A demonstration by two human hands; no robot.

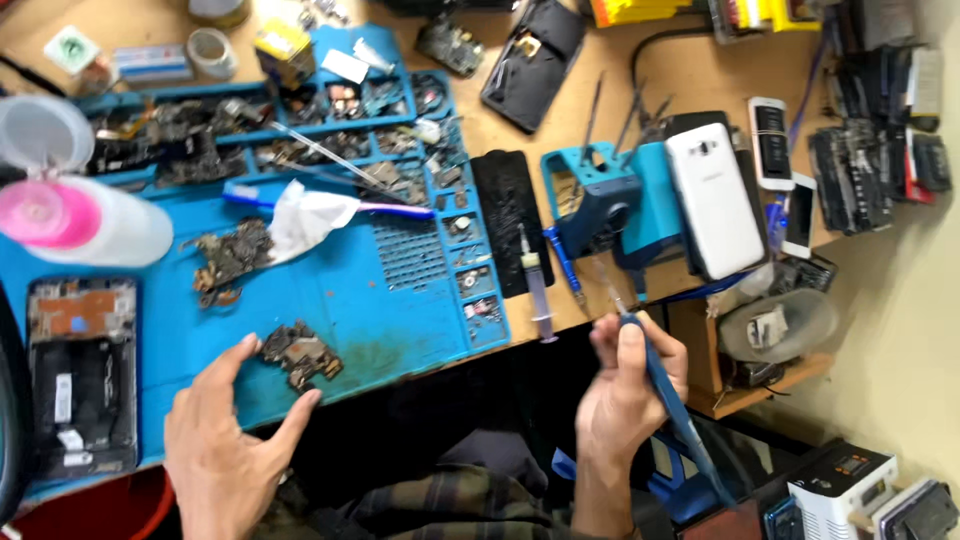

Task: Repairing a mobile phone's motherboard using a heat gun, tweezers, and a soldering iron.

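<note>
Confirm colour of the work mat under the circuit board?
Blue work mat, clearest in the head view.

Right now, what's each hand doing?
Left hand: open, fingertips on the circuit board.
Right hand: closed on the blue tool.

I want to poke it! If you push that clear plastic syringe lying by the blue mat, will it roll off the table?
The clear plastic syringe looks round, so it may roll a little. It lies near the wooden table edge, so it might fall. It probably feels light and stiff.
</note>
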